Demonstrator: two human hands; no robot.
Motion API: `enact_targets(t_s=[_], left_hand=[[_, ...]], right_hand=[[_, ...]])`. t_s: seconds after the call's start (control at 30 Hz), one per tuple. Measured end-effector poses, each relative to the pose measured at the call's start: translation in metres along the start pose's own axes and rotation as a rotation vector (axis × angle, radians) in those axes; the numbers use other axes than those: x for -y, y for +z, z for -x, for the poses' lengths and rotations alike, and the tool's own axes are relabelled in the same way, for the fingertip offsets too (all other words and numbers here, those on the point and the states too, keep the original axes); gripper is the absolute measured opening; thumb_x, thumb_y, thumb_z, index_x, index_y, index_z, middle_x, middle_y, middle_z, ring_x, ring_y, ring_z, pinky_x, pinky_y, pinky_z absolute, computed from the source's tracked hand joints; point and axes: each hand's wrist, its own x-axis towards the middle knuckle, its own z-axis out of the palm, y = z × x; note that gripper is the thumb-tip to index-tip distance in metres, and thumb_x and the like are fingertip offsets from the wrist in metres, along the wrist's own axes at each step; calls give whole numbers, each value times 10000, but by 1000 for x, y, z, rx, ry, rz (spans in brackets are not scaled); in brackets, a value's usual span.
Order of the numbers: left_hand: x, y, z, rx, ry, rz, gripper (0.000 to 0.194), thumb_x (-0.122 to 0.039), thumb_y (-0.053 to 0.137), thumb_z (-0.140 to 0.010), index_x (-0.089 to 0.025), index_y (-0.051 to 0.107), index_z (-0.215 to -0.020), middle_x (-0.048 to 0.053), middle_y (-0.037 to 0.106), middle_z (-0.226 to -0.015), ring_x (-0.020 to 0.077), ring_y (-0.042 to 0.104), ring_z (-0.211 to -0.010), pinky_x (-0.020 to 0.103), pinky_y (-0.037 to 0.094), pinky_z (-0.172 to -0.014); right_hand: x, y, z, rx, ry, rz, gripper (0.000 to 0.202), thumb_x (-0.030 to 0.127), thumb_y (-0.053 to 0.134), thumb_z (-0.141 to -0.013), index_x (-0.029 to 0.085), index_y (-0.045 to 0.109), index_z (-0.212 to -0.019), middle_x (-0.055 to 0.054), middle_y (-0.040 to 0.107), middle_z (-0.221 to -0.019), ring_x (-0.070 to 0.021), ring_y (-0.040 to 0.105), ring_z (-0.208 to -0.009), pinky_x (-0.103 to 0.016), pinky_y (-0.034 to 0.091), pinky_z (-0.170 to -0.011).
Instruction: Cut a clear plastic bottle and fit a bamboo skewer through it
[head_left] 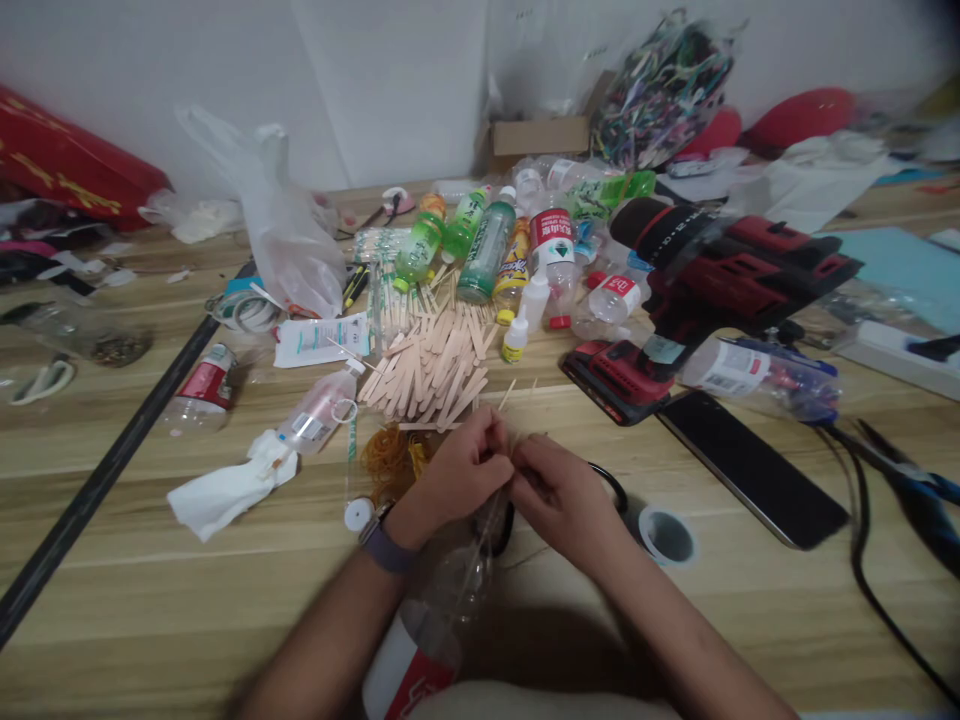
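My left hand (469, 465), with a watch on its wrist, and my right hand (564, 492) meet over the front of the table, fingers pinched closed. Between their fingertips a thin wooden stick (508, 392) points upward; blur hides which fingers grip it. Some thin clear strand seems to run from the hands down toward a plastic bottle (420, 655) with a red and white label, which lies tilted beneath my left forearm. Just beyond the hands is a heap of flat wooden craft sticks (431, 365). Orange rubber bands (386, 458) lie left of my left hand.
A red cordless drill (712, 270) stands at the right, with a phone (754, 468) and a roll of tape (666, 535) nearby. Several drink bottles (487, 245) crowd the back. At left are a long black bar (127, 455) and a white plastic bag (289, 240).
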Motion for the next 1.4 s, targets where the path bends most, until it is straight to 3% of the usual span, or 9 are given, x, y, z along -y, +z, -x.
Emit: enact_targets(t_s=[0.33,0.5,0.63,0.73,0.83,1.0,1.4], left_hand=[[-2,10,6,-4,-164,305,227,-221,529,-681,-248,320,-765,-101,333,-621,97,243,-578,244,234,-541],[-2,11,4,10,-188,320,198,-213,505,-716,-249,322,-783,-88,318,-627,103,274,-576,252,266,-551],[-3,0,0,50,-180,152,145,-168,545,-719,-224,463,-826,-77,438,-641,117,369,-591,260,297,-575],[-13,-8,0,93,-63,-287,125,-117,540,-753,-206,566,-838,-46,540,-689,144,460,-659,278,346,-643],[-22,-12,3,166,117,-631,160,-86,489,-789,-196,567,-703,-8,566,-719,170,508,-749,307,388,-730],[-20,-11,7,183,250,-718,197,-37,468,-764,-189,561,-680,1,566,-711,172,528,-753,311,416,-747],[-16,-12,7,192,294,-762,189,-41,483,-754,-199,530,-661,-7,553,-683,161,517,-721,281,405,-707]], right_hand=[[-15,3,-2,84,95,-418,220,326,471,-805,227,394,-624,21,403,-618,-143,377,-597,-263,338,-566],[-19,6,-1,75,94,-464,235,332,482,-807,228,377,-624,24,381,-618,-138,355,-587,-256,325,-559],[-19,0,1,42,68,-372,189,258,501,-776,217,423,-609,25,409,-615,-137,380,-597,-253,315,-572],[-21,-4,4,15,46,-294,175,221,490,-776,212,440,-609,25,429,-620,-134,397,-599,-250,307,-565],[-23,-5,9,3,19,-226,165,187,478,-774,209,435,-616,27,444,-627,-131,415,-604,-248,309,-567],[-24,-5,12,8,-22,-144,137,156,458,-764,206,460,-637,20,481,-642,-137,456,-632,-250,330,-592],[-21,-5,13,-2,-69,-63,148,130,433,-772,206,437,-644,24,475,-635,-127,456,-609,-232,331,-565]])
